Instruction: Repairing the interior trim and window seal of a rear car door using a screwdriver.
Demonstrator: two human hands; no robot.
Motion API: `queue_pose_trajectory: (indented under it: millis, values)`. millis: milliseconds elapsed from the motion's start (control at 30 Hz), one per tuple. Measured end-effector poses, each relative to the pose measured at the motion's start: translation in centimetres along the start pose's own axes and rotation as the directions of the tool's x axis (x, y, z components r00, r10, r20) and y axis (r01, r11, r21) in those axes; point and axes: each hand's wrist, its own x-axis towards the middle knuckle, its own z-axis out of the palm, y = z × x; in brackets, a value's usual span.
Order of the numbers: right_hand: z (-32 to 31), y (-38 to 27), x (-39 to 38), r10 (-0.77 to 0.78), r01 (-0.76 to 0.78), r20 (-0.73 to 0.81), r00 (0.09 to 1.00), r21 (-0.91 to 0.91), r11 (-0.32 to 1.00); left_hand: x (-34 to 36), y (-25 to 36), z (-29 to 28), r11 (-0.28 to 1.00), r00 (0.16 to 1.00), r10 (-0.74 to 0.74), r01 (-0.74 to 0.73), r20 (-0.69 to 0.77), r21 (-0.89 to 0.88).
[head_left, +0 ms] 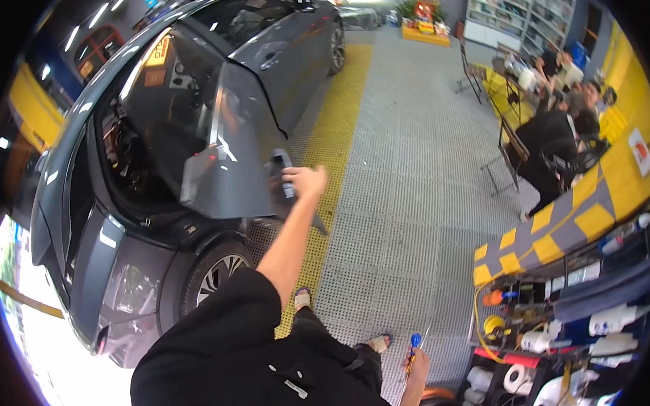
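Observation:
The rear door [232, 163] of a dark grey car [267, 41] hangs open at left. My left hand [306, 180] reaches to its outer handle [283, 172], fingers curled onto it. Low at the right, my right hand [416, 370] grips a slim tool with a blue top [415, 341]; a yellow part and a thin metal shaft show around the fingers. The car's rear wheel [220, 275] is below the door, beside my left arm.
Shelves [514, 360] with bottles, cloths, rolls and hoses stand close at right. Beyond them, several people [534, 158] sit among folding chairs [472, 75]. A yellow strip [351, 95] runs along the grated floor beside the car. A small altar [425, 29] stands at the back.

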Motion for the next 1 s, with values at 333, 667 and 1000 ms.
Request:
queue_pose_trajectory:
  millis: [333, 667, 1000]
  values:
    - [3.9, -1.0, 3.6, 0.148, -0.138, 0.034, 0.988, -0.209, 0.968, -11.5, 1.5, -16.9, 0.006, 0.003, 0.999, -0.997, -0.039, 0.081]
    - [19.5, -2.1, 2.3, 0.192, -0.19, 0.005, 0.981, -0.114, 0.975, -6.9, 4.9, -1.0, -0.523, -0.646, 0.726, -0.297, 0.235, 0.799]
    - [27.9, 0.3, -3.4, 0.116, -0.1, -0.133, 0.984, 0.119, 0.988, -8.7, 17.0, 13.3, -0.31, -0.323, 0.946, -0.921, 0.017, -0.236]
